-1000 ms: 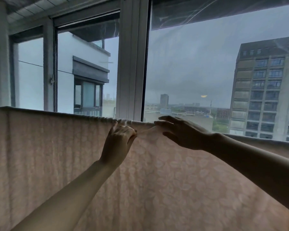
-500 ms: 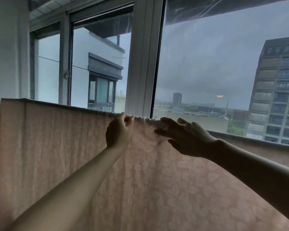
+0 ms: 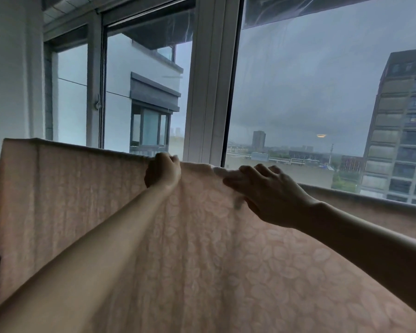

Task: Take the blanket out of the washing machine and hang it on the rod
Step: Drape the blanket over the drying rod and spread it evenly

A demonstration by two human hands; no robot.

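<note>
Head view looks across a pale pink blanket (image 3: 202,260) with a leaf pattern, draped over a line that runs in front of the window frame (image 3: 209,80); the rod itself is hidden under the fold, so only the blanket's top edge marks where it lies. That edge runs from the far left of the window frame, past its central white post, and on toward the right, where it sinks lower against the glass. Cloth hangs down on the near side and fills the lower part of the picture.

Just left of the post, the left hand (image 3: 163,169) is curled into a fist over the top edge, gripping the bunched fabric there, with the bare forearm reaching up from the lower left. Just right of the post, the right hand (image 3: 265,191) lies on the blanket near the top edge, fingers (image 3: 231,175) stretched toward the left hand and pressing on the cloth; its thumb seems to tuck under a small fold, though the blur makes that hard to tell. The two hands are near each other but apart.

Beyond the window frame stand a grey sky, a white building on the left and a tall block (image 3: 401,131) on the right.
</note>
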